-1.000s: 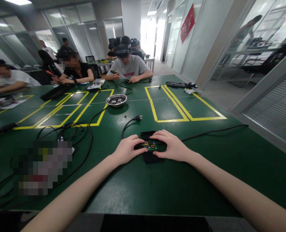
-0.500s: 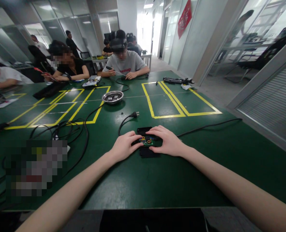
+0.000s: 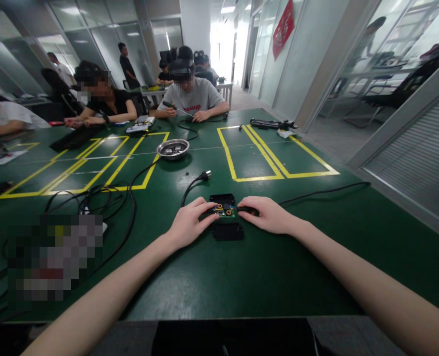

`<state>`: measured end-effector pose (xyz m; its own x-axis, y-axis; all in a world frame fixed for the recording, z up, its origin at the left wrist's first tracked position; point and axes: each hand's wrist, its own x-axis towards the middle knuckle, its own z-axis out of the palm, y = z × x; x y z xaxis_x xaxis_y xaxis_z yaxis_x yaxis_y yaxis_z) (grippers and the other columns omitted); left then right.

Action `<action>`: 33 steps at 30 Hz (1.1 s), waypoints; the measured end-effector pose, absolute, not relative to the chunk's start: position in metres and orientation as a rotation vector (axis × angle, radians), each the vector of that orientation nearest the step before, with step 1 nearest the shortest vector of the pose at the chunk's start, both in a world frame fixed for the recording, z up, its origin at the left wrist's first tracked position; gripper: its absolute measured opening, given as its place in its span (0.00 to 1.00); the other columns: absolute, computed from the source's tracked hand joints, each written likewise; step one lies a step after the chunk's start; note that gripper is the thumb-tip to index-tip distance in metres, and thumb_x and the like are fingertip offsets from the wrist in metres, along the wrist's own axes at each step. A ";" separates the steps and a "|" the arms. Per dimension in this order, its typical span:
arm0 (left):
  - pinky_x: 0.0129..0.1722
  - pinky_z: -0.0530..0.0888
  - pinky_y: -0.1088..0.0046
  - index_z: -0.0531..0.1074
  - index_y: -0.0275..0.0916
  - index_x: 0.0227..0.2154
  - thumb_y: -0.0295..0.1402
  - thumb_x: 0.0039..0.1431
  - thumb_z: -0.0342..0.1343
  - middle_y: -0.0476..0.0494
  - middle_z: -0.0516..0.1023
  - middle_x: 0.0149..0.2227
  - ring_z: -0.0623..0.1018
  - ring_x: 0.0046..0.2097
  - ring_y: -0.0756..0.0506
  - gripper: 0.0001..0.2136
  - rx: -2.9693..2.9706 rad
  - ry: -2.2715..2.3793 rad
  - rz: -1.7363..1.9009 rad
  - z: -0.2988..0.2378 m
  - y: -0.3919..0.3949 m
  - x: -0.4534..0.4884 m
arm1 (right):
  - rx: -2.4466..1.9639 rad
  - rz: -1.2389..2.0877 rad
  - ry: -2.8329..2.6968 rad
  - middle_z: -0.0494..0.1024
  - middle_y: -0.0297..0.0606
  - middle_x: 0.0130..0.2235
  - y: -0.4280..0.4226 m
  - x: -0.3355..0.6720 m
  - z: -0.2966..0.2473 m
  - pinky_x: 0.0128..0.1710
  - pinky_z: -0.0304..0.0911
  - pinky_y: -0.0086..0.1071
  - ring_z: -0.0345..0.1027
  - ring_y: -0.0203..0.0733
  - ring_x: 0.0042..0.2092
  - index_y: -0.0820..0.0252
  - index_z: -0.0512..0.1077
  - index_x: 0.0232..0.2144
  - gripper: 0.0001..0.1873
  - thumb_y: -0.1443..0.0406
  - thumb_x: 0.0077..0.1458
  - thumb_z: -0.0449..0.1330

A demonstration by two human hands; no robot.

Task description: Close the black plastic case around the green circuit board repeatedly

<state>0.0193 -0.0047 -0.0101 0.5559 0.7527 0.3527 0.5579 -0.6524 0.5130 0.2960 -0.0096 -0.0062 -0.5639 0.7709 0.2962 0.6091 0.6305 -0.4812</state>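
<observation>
A small green circuit board (image 3: 225,211) with copper-coloured ring coils lies between my two hands. My left hand (image 3: 192,221) grips it at the left end, thumb and fingertips at its edge, where a black cable joins. At the right end my right hand (image 3: 267,214) is closed on a black cable (image 3: 249,211) with a thick sleeve. Just behind the board sits one black plastic case half (image 3: 221,198). The other black case half (image 3: 228,232) lies flat on the table in front, apart from both hands.
A power plug (image 3: 206,175) rests on the green table (image 3: 241,282) beyond my hands. Farther off stands a metal bowl (image 3: 172,149) with metal parts. Tangled black cables (image 3: 110,198) and a blurred-out item (image 3: 56,257) lie left. Co-workers (image 3: 193,96) sit across the table.
My right hand has shifted right, off the board area and onto the cable's sleeve, uncovering the board and the front case half. My left hand has stayed nearly still.
</observation>
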 end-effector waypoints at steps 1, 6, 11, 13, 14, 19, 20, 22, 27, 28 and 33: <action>0.35 0.75 0.74 0.79 0.39 0.51 0.41 0.70 0.58 0.46 0.77 0.39 0.76 0.34 0.49 0.14 2.441 1.050 0.813 -0.008 -0.006 0.019 | -1.073 0.448 -2.379 0.80 0.38 0.33 -0.010 0.298 -0.004 0.35 0.67 0.33 0.73 0.42 0.33 0.57 0.77 0.37 0.11 0.59 0.66 0.57; 0.32 0.73 0.76 0.81 0.38 0.47 0.41 0.68 0.59 0.45 0.78 0.35 0.76 0.31 0.50 0.14 2.470 0.804 0.758 -0.002 -0.014 0.012 | -0.990 0.466 -2.409 0.81 0.37 0.30 -0.022 0.301 0.005 0.31 0.63 0.31 0.72 0.38 0.28 0.57 0.79 0.37 0.13 0.59 0.66 0.57; 0.35 0.74 0.74 0.80 0.40 0.49 0.49 0.55 0.70 0.46 0.80 0.36 0.80 0.34 0.47 0.23 2.570 0.833 0.590 -0.006 -0.016 0.010 | -0.978 0.523 -2.487 0.79 0.33 0.26 -0.027 0.300 0.004 0.28 0.61 0.30 0.69 0.36 0.24 0.57 0.80 0.37 0.10 0.60 0.64 0.59; 0.36 0.75 0.74 0.80 0.41 0.49 0.47 0.56 0.69 0.46 0.81 0.38 0.81 0.36 0.46 0.22 2.581 0.919 0.541 -0.008 -0.015 0.011 | -0.980 0.523 -2.497 0.81 0.34 0.28 -0.027 0.298 0.001 0.29 0.62 0.30 0.71 0.37 0.26 0.57 0.80 0.37 0.10 0.61 0.64 0.60; 0.37 0.75 0.74 0.79 0.41 0.49 0.46 0.57 0.69 0.46 0.81 0.39 0.81 0.37 0.46 0.20 2.579 0.960 0.528 -0.009 -0.015 0.011 | -0.983 0.517 -2.493 0.82 0.35 0.29 -0.027 0.297 0.000 0.30 0.62 0.30 0.72 0.37 0.27 0.56 0.80 0.38 0.09 0.61 0.64 0.60; 0.37 0.75 0.73 0.79 0.42 0.48 0.47 0.59 0.67 0.47 0.81 0.38 0.81 0.37 0.46 0.18 2.598 1.064 0.544 -0.011 -0.012 0.012 | -1.099 0.443 -2.423 0.79 0.32 0.27 -0.027 0.290 -0.006 0.30 0.62 0.30 0.73 0.38 0.27 0.56 0.77 0.43 0.08 0.61 0.64 0.61; 0.36 0.75 0.73 0.79 0.42 0.48 0.47 0.59 0.67 0.47 0.81 0.38 0.81 0.36 0.46 0.19 2.605 1.071 0.555 -0.011 -0.011 0.012 | -1.124 0.433 -2.413 0.77 0.31 0.26 -0.027 0.290 -0.007 0.30 0.61 0.30 0.72 0.38 0.26 0.55 0.76 0.43 0.08 0.60 0.64 0.61; 0.35 0.75 0.73 0.79 0.42 0.49 0.47 0.59 0.67 0.47 0.81 0.38 0.81 0.36 0.46 0.20 2.616 1.080 0.576 -0.011 -0.010 0.011 | -1.142 0.427 -2.404 0.77 0.31 0.27 -0.027 0.289 -0.008 0.30 0.61 0.30 0.71 0.38 0.27 0.55 0.75 0.41 0.07 0.60 0.64 0.61; 0.36 0.75 0.72 0.78 0.40 0.46 0.43 0.59 0.67 0.46 0.80 0.37 0.80 0.37 0.46 0.17 2.628 0.968 0.699 -0.006 -0.009 0.009 | -1.063 0.443 -2.383 0.81 0.37 0.35 -0.025 0.288 -0.007 0.33 0.64 0.31 0.74 0.39 0.33 0.56 0.74 0.37 0.05 0.63 0.64 0.60; 0.37 0.76 0.72 0.78 0.40 0.45 0.41 0.60 0.66 0.45 0.80 0.37 0.80 0.37 0.46 0.14 2.618 0.930 0.733 -0.005 -0.010 0.009 | -1.055 0.449 -2.377 0.80 0.37 0.35 -0.025 0.288 -0.007 0.33 0.64 0.31 0.73 0.39 0.32 0.56 0.74 0.36 0.05 0.63 0.65 0.59; 0.37 0.74 0.73 0.78 0.39 0.36 0.31 0.66 0.56 0.45 0.80 0.36 0.79 0.36 0.48 0.06 2.546 0.877 0.786 -0.005 -0.012 0.010 | -1.078 0.444 -2.333 0.77 0.37 0.32 -0.023 0.288 -0.010 0.33 0.63 0.32 0.71 0.40 0.32 0.57 0.74 0.34 0.08 0.64 0.65 0.56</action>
<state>0.0101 -0.0125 -0.0045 0.6573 0.6441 0.3912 0.4591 -0.7539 0.4699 0.2884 -0.0227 -0.0099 -0.5434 0.7745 0.3239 0.6014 0.6283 -0.4935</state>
